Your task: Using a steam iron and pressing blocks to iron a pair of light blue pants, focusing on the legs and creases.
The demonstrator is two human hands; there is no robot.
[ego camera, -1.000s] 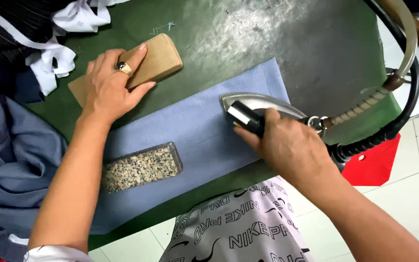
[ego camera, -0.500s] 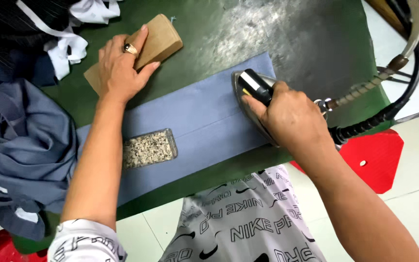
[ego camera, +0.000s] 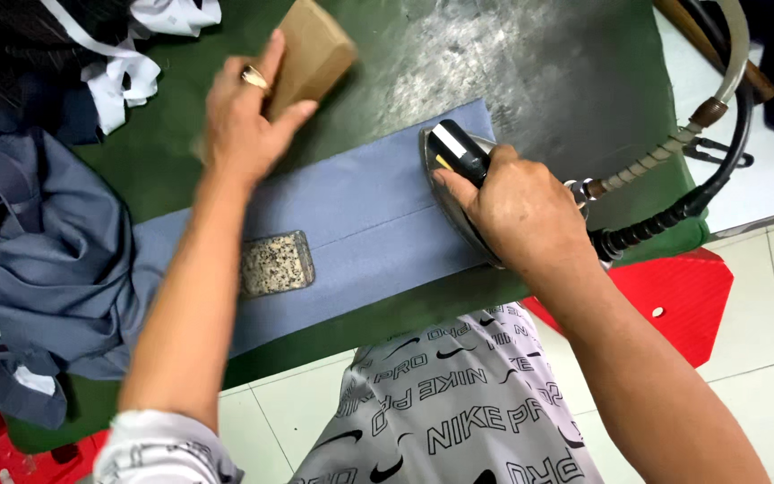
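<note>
Now the right hand [ego camera: 521,202] is closing around the black handle of the iron [ego camera: 459,193], which is sitting flat on the right end of the blue cloth [ego camera: 360,224]. That cloth is lying as a long strip across the green surface [ego camera: 512,72], running from lower left to upper right, with a straight crease showing along its length. Up at the far side, the left hand [ego camera: 239,121] is gripping a wood block [ego camera: 311,54], fingers wrapped over its near edge, a ring showing on one finger; the block is resting at an angle on the surface just beyond the cloth's far edge. Between the two arms, a speckled weight [ego camera: 277,263] is sitting on the cloth, partly hidden by the left forearm. Coming off the back of the iron, a black hose [ego camera: 674,215] and a pale cord [ego camera: 647,166] are curving up toward the right edge. On the left, a heap of grey-blue garments [ego camera: 38,260] is spilling over the surface, touching the end of the cloth. Below the surface on the right, a red stool [ego camera: 683,305] is standing on the tiled floor [ego camera: 763,296].
</note>
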